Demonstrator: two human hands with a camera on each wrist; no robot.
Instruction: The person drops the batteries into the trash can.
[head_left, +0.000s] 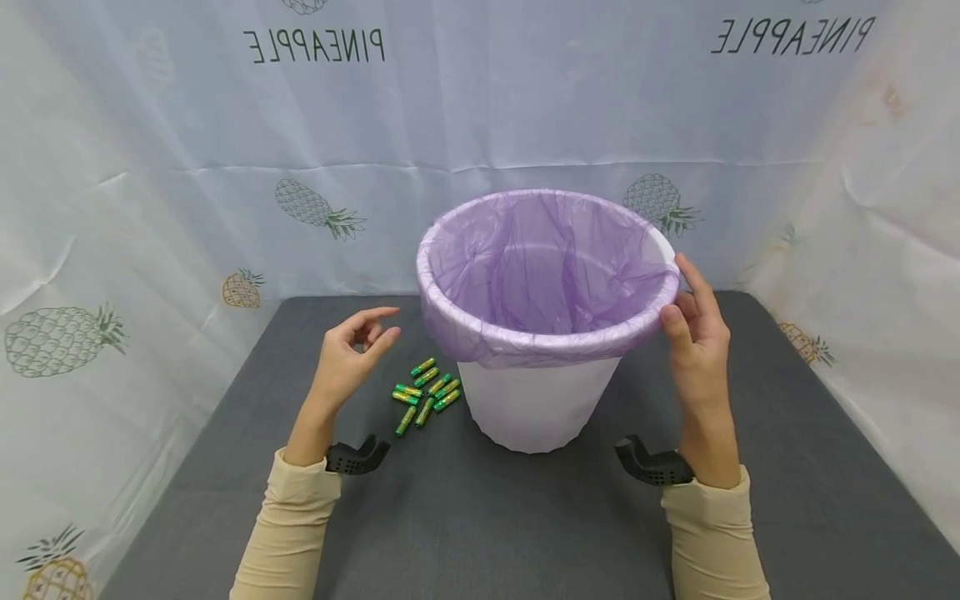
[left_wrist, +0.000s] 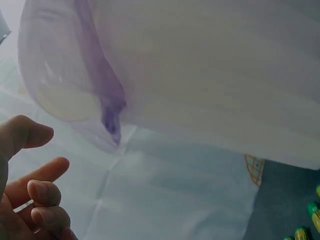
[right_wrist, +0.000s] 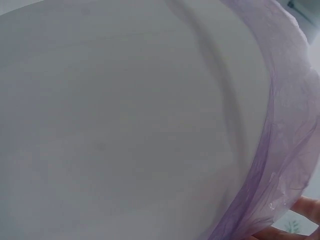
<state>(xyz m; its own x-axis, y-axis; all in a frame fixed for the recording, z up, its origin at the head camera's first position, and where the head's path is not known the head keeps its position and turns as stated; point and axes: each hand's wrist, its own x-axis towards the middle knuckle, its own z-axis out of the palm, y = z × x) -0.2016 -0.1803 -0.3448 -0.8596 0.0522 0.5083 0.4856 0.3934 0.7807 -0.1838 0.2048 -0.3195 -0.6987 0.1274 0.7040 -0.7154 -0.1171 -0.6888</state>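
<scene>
A white bin [head_left: 536, 404] stands in the middle of the grey mat, lined with a purple bag [head_left: 540, 267] folded over its rim. My right hand [head_left: 677, 293] is at the rim's right side; its thumb lies on the bag's folded hem and its fingers [right_wrist: 306, 210] are behind it, pinching the plastic. My left hand [head_left: 377, 327] hovers left of the bin with loosely curled fingers, holding nothing. Several green and gold batteries [head_left: 426, 390] lie on the mat between that hand and the bin's base. The left wrist view shows the bag's hem [left_wrist: 111, 112] and my left hand [left_wrist: 42, 170].
The dark grey mat [head_left: 525, 517] covers the table. White curtains printed with pineapples [head_left: 150, 208] close off the back and both sides. A black camera mount [head_left: 356, 457] sits on each wrist.
</scene>
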